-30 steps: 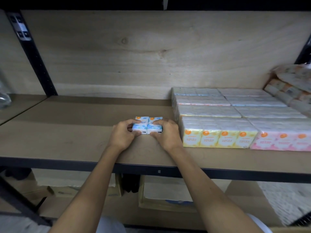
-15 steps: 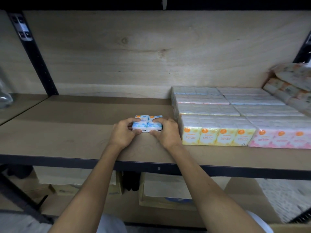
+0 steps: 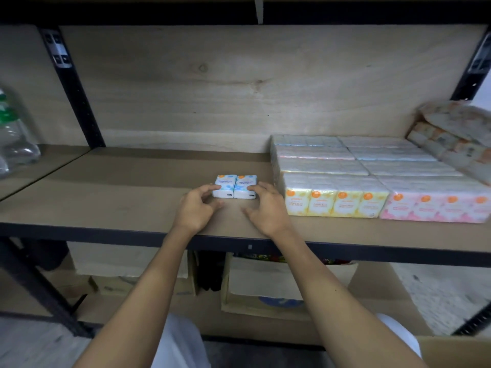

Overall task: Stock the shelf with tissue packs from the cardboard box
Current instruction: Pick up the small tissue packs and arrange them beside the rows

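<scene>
Two small blue-and-white tissue packs stand side by side on the wooden shelf, just left of the stocked rows. My left hand and my right hand rest on the shelf in front of them. The fingers are spread, the fingertips touch the packs' front faces, and the thumbs lie off them on the board. A corner of the cardboard box shows at the bottom right; its contents are hidden.
Rows of yellow packs and pink packs fill the shelf's right half, with paler rows behind. Loose multipacks lean at the far right. Clear plastic bottles stand beyond the black upright. Boxes sit on the lower shelf.
Both hands have loosened and slid back toward the shelf edge. The thumbs have come off the two blue packs, which stay where they were.
</scene>
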Tool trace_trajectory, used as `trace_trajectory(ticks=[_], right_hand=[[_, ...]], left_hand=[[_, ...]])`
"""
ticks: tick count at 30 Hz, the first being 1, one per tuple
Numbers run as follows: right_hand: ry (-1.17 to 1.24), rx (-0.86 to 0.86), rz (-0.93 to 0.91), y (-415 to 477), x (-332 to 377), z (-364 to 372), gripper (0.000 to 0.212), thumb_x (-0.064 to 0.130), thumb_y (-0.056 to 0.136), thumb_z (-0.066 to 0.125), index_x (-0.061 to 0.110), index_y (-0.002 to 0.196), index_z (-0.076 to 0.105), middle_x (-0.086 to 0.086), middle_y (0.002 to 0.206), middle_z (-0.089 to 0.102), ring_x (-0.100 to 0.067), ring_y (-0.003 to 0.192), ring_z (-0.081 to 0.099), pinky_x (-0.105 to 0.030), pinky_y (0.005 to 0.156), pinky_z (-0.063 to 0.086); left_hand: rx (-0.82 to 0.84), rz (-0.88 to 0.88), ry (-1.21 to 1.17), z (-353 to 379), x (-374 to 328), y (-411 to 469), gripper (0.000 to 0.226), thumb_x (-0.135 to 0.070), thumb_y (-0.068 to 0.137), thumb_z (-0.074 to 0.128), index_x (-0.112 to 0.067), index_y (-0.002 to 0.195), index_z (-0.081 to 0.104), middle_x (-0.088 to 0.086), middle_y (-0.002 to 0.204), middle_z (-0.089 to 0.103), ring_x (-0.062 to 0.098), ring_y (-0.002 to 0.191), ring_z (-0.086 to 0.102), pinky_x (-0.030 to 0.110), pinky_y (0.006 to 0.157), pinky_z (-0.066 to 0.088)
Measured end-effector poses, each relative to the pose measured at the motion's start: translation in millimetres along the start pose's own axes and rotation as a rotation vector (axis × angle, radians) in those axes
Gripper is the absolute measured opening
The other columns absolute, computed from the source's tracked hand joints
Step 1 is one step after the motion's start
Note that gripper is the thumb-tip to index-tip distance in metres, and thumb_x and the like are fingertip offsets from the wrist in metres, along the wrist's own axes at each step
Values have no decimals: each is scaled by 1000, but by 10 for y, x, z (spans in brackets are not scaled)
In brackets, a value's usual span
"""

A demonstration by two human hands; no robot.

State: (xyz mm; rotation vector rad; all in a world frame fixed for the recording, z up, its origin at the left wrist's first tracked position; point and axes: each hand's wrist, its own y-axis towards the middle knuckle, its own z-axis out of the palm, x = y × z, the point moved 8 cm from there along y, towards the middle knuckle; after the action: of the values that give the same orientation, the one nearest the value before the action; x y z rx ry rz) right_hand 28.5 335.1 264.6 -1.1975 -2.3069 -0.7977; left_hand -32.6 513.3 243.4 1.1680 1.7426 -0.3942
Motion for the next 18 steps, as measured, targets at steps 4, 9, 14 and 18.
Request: trace_trajectory(ticks=[4,9,14,18], right_hand=[[-54,14,-56,-293,26,-30,50,31,87,64,17,134,53,-4,148,41,-17,136,36,-22,111,24],[-119,-29,-155,-729,81,-46,44,34,91,58,14,130,57,-7,141,51,-22,133,41,-32,113,30],[-188,-130,-219,-1228,46,-93,41,33,91,58,18,129,58,-9,142,50,-31,139,31,-44,116,21],[-150,-188,-206,-1631,-78,-78,41,31,92,55,23,132,56,-5,148,43,-26,145,22,-44,119,9]], left_hand=[[-25,29,63,-21,-107,-317,37,-28,78,75,-30,115,68,0,129,62,13,121,55,31,109,39],[-40,174,183,39,-306,-822,34,-24,87,68,-21,121,67,1,135,58,12,128,49,14,106,26],[-27,315,267,205,-424,-1350,35,-21,90,65,-20,125,65,0,140,54,15,133,43,15,109,20],[-27,370,266,406,-306,-1749,38,-24,93,60,-24,130,59,1,147,46,19,141,32,35,118,20]])
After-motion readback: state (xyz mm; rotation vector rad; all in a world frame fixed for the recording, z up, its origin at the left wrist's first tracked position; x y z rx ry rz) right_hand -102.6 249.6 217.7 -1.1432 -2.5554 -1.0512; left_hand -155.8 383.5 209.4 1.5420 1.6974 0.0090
